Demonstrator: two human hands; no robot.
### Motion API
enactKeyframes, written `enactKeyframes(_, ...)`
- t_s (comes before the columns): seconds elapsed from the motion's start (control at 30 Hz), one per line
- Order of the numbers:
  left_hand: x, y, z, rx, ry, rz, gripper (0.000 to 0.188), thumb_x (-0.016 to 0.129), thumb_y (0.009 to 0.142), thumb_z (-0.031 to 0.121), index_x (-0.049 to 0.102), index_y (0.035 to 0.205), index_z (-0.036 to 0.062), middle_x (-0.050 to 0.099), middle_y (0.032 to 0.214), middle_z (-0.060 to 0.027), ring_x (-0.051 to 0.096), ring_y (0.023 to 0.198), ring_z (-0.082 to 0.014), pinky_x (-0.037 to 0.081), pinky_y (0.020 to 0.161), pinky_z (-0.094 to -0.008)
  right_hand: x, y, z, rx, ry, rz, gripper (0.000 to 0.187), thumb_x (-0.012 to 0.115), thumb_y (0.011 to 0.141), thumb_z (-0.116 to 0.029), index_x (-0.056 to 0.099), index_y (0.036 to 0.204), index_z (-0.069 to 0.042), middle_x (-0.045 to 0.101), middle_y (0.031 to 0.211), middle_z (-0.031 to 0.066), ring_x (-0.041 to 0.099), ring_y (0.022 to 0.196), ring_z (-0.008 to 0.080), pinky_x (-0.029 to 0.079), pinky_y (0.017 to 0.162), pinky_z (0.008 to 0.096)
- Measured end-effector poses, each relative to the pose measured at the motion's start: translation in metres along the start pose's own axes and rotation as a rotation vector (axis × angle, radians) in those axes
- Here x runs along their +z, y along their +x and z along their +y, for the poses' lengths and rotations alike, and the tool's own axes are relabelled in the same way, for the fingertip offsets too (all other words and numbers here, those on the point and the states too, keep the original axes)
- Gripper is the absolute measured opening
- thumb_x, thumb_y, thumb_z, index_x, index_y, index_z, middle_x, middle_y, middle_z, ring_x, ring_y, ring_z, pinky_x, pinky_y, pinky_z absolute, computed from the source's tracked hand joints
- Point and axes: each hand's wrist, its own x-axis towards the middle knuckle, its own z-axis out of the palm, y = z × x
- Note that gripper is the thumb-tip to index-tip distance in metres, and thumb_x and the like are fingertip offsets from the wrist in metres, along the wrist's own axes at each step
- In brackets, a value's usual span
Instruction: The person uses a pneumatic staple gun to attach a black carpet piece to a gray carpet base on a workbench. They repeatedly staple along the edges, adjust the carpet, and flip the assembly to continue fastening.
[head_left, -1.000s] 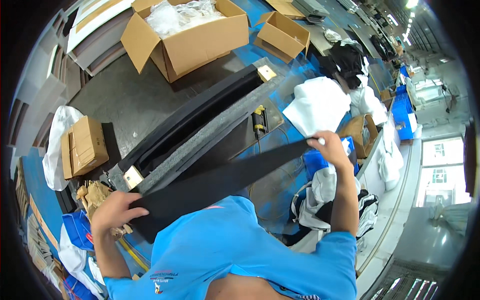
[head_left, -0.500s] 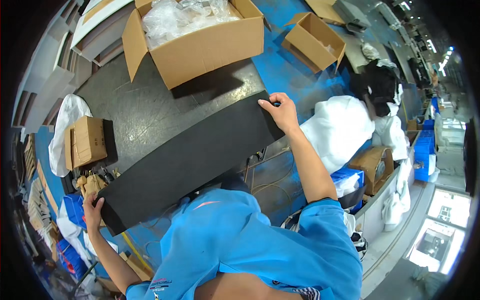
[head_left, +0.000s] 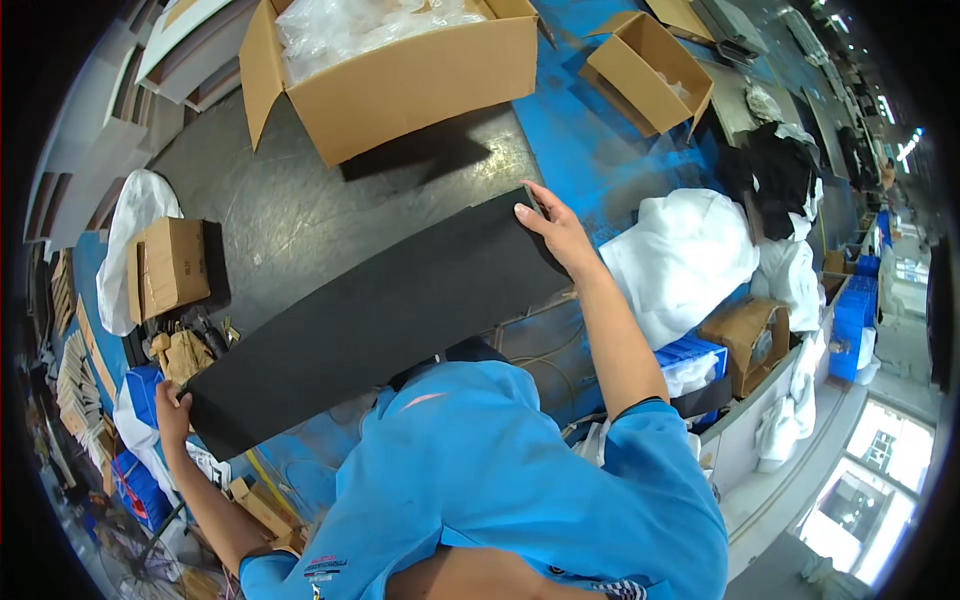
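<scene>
Swung the black panel (head_left: 375,320) up and away from the blue shirt (head_left: 480,440) since a second earlier, turning its broad face to the camera and hiding the long grey-edged trough seen then. Shifted it only slightly in the last half second.

Held the panel slantwise across the front of the body, with its left end near and low and its right end farther off, over the near part of a dark surface (head_left: 300,200). Pinched the left end in a mostly closed left hand (head_left: 172,412), thumb on top. Clasped the far corner at the right end in a right hand (head_left: 562,235) closed about the edge, thumb flat on the face and fingers bent over the end. Could not tell from above of any support beneath.

Faced a big box (head_left: 420,90) beyond the panel, open and filled with clear plastic (head_left: 370,35). Had a small box (head_left: 172,268) past the left end, just beside a white bag (head_left: 130,240). Had at right a white bundle (head_left: 690,250), near a blue bin (head_left: 690,355) and a brown carton (head_left: 745,345), with black cloth (head_left: 780,175) farther back.
</scene>
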Motion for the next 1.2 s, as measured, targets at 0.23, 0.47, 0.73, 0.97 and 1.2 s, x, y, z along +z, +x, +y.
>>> enactKeyframes(0.23, 0.050, -0.112, 0.483, 1.099, -0.227, 0.004, 0.079, 0.084, 0.083, 0.031, 0.050, 0.148, 0.0002, 0.045, 0.157, -0.0228, 0.040, 0.148, -0.0409, 0.031, 0.123, -0.0523, -0.007, -0.003, -0.003, 0.009, 0.084, -0.011, 0.067, 0.080, 0.094, -0.023, 0.051, 0.150, 0.000, 0.064, 0.134, 0.0111, 0.060, 0.122, 0.0187, 0.048, 0.104, 0.0316)
enactKeyframes(0.47, 0.143, -0.151, 0.564, 1.041, -0.159, 0.039, 0.102, 0.077, 0.083, 0.056, 0.038, 0.157, -0.0027, 0.030, 0.166, -0.0230, 0.023, 0.157, -0.0395, 0.016, 0.126, -0.0583, -0.005, 0.003, -0.002, 0.004, 0.010, -0.015, 0.049, 0.077, 0.094, -0.026, 0.062, 0.133, 0.000, 0.066, 0.121, 0.0103, 0.061, 0.114, 0.0176, 0.049, 0.097, 0.0311)
enactKeyframes(0.73, 0.128, -0.152, 0.583, 0.974, -0.089, 0.038, 0.086, 0.076, 0.083, 0.058, 0.054, 0.145, 0.0016, 0.040, 0.157, -0.0207, 0.035, 0.147, -0.0370, 0.018, 0.124, -0.0604, -0.006, 0.026, 0.000, -0.091, -0.039, -0.113, 0.025, 0.072, 0.098, -0.025, 0.068, 0.113, -0.005, 0.067, 0.107, 0.0031, 0.060, 0.098, 0.0127, 0.049, 0.089, 0.0292)
enactKeyframes(0.97, 0.137, -0.149, 0.580, 0.943, -0.089, -0.032, 0.086, 0.068, 0.088, 0.061, 0.049, 0.151, 0.0049, 0.033, 0.165, -0.0234, 0.026, 0.155, -0.0419, 0.019, 0.125, -0.0576, -0.037, 0.064, 0.048, 0.185, 0.522, -0.010, 0.037, 0.059, 0.107, -0.036, 0.066, 0.125, -0.005, 0.071, 0.112, 0.0056, 0.067, 0.106, 0.0192, 0.053, 0.094, 0.0345)
enactKeyframes(1.2, 0.136, -0.139, 0.596, 1.004, -0.029, -0.119, 0.086, 0.059, 0.092, 0.069, 0.046, 0.155, 0.0122, 0.033, 0.165, -0.0233, 0.026, 0.153, -0.0458, 0.018, 0.124, -0.0613, -0.070, 0.037, 0.389, 0.762, -0.723, 0.192, 0.084, 0.082, 0.083, -0.045, 0.047, 0.139, 0.007, 0.058, 0.137, 0.0335, 0.058, 0.130, 0.0469, 0.047, 0.111, 0.0486)
